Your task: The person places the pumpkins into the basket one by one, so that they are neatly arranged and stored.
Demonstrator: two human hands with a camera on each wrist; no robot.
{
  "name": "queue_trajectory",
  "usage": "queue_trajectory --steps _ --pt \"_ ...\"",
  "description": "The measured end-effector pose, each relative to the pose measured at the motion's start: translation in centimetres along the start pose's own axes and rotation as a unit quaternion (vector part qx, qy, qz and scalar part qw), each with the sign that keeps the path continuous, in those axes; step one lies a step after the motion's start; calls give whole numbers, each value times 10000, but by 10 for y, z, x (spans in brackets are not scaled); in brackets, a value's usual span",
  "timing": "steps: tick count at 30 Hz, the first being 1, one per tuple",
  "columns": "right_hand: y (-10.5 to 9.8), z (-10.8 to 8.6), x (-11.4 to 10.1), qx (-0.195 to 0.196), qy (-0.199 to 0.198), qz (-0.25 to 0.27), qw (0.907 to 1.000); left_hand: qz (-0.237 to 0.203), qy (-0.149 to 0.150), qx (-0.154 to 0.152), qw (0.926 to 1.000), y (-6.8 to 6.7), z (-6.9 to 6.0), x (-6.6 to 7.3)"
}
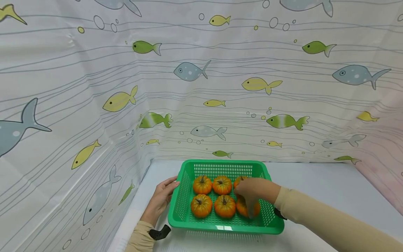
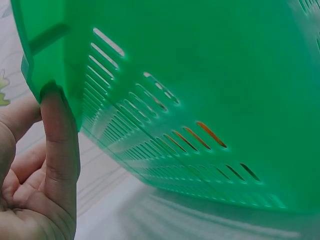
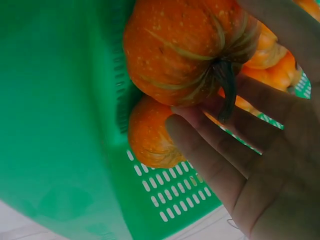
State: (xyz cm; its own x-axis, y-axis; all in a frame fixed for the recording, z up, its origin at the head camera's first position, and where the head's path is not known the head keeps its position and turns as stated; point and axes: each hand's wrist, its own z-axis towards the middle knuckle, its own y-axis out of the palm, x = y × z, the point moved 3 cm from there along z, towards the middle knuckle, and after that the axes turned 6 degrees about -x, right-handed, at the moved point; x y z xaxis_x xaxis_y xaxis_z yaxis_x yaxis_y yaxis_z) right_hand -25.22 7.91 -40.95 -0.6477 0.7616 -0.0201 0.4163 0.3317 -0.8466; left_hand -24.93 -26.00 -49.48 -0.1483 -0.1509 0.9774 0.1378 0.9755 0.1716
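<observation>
A green plastic basket (image 1: 201, 225) with slotted walls holds several small orange pumpkins (image 1: 224, 206), set in two rows. At its left side my left hand (image 1: 162, 196) grips the rim; up close in the left wrist view, a fingertip (image 2: 56, 107) sits under the rim edge. My right hand (image 1: 258, 189) reaches inside the basket and holds the front right pumpkin (image 1: 241, 207), thumb on one side and fingers on the other. That pumpkin (image 3: 175, 55) shows its dark curved stem near the palm. Partly hidden by the hand is the back right pumpkin (image 1: 238, 180).
The basket stands on a white table (image 1: 318, 196). Behind and to the left hangs a white sheet (image 1: 233, 119) printed with fish and wavy lines; it also runs along the right side.
</observation>
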Motion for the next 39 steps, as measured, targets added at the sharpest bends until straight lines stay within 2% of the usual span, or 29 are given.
queue_trajectory --steps 11,25,34,37,39 --pt "3 2 -5 -48 149 -255 9996 -9 -52 33 10000 1 2 1" --pt "4 3 -4 185 -69 -610 9979 -5 -41 -4 10000 1 2 1" --pt "5 0 1 332 -233 -220 9989 58 -37 32 10000 0 1 1" --pt "5 -4 4 417 -337 81 9985 254 -35 193 9995 -1 -1 1" --pt "5 -8 8 541 -416 289 9973 531 34 292 9982 -2 -2 3"
